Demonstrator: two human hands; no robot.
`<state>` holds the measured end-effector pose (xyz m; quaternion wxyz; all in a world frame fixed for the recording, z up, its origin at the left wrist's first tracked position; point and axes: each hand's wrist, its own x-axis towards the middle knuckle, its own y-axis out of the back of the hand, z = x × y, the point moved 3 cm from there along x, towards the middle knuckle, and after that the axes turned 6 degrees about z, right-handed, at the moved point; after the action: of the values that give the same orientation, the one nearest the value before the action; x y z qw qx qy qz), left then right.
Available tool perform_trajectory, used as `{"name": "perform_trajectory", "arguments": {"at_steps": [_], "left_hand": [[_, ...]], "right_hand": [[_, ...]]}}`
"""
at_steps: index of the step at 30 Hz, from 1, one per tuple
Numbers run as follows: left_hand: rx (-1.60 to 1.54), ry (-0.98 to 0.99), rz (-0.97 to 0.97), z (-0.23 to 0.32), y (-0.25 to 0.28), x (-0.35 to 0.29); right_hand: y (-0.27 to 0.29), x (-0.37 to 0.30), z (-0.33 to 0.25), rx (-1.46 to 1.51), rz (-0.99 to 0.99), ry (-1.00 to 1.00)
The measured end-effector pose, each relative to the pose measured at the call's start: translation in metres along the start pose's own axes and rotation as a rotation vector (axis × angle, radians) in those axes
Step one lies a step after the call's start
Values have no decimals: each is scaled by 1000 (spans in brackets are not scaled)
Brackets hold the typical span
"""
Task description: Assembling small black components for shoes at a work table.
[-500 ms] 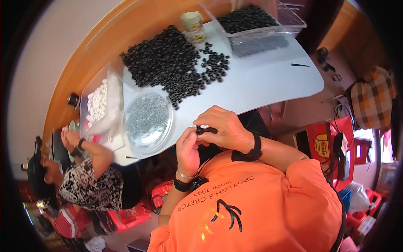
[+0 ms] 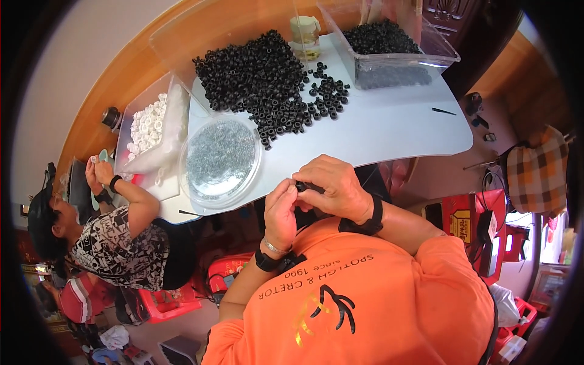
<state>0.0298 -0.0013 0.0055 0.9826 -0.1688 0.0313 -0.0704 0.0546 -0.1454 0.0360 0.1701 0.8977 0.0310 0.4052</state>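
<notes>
Both my hands meet in front of my orange shirt, just off the table's near edge. A small black ring-shaped part [image 2: 300, 186] is pinched between my left hand [image 2: 281, 213] and my right hand [image 2: 336, 190]. Fingertips of both hands cover most of it. Beyond them on the white table [image 2: 389, 115] lies a large heap of similar black parts [image 2: 249, 79], with loose ones spilling off its right side. Left of my hands stands a round clear tub [image 2: 234, 198] full of tiny clear or silvery pieces, too small to make out.
A clear box [image 2: 438, 45] of black parts stands at the back right, beside a lidded jar [image 2: 306, 39]. A translucent box [image 2: 173, 115] at left holds white rings. A thin black object [image 2: 443, 111] lies near the right edge. A co-worker's hands [image 2: 99, 173] are busy at far left.
The view has shifted, so the table's contents sit a little further right in the picture. My hands still hold the black part together, with the fingers closed more tightly round it.
</notes>
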Motion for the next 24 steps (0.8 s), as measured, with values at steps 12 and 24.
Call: {"name": "perform_trajectory", "arguments": {"at_steps": [12,24], "left_hand": [[89,29,157,-2,5,1],[75,-125,202,12,17,-1]], "right_hand": [[-9,1,-1,-86,-18,60],[-10,26,4,271,-278,-286]]}}
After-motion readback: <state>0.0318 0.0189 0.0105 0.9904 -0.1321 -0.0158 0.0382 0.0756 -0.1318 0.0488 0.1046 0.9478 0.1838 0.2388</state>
